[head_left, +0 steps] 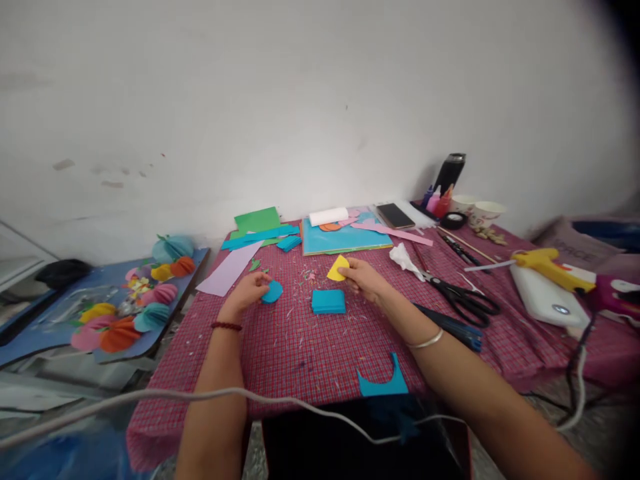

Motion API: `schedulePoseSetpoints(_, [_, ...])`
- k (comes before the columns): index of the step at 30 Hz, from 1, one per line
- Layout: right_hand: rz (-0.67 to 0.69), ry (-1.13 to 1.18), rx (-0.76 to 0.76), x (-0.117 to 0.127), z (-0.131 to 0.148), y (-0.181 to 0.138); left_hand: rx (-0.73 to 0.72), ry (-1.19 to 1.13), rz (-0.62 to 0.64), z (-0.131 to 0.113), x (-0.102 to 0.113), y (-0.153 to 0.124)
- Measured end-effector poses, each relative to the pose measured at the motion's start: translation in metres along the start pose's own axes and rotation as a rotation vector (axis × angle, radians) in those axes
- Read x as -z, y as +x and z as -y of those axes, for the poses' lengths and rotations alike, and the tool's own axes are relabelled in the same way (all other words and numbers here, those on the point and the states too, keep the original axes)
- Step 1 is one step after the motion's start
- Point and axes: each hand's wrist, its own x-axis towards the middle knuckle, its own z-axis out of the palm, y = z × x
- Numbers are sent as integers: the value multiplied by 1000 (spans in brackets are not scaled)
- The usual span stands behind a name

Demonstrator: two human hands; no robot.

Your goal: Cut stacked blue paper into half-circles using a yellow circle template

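Note:
My left hand (249,290) is closed on a folded blue paper piece (273,292) resting on the red checked tablecloth (300,353). My right hand (364,277) pinches a folded yellow paper piece (339,268) just above the cloth. Between the hands lies a small stack of blue paper squares (329,301). A blue paper offcut with a curved cutout (383,382) lies near the table's front edge.
Black scissors (463,298), a white tissue (403,257), a yellow glue gun (545,264), a phone (395,215), cups and glue bottles (436,200) sit to the right. Coloured paper sheets (345,239) lie at the back. Paper flowers (135,307) sit on a blue board at left. A white cable (200,395) crosses the front.

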Motion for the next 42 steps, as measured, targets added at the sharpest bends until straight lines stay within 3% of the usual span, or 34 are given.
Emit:
schedulePoseSetpoints(3, [-20, 28, -7, 3, 0, 1, -81, 97, -100, -7, -5, 0])
schedulePoseSetpoints(5, [-35, 40, -10, 3, -1, 2, -230, 158, -149, -16, -19, -4])
schedulePoseSetpoints(7, [-42, 41, -15, 3, -1, 3, -401, 177, -58, -24, -40, -12])
schedulePoseSetpoints(10, [-45, 42, -33, 1, 1, 3, -565, 182, 207, -30, -74, -26])
schedulePoseSetpoints(15, [-39, 22, -49, 2, 4, 3, -649, 307, 330, -19, -101, -29])
schedulePoseSetpoints(21, [11, 7, -67, 4, 2, 4, -714, 406, 338, -11, -103, -20])
schedulePoseSetpoints(42, [59, -32, -92, 3, 6, 1, -640, 321, 369, -8, -98, -13])
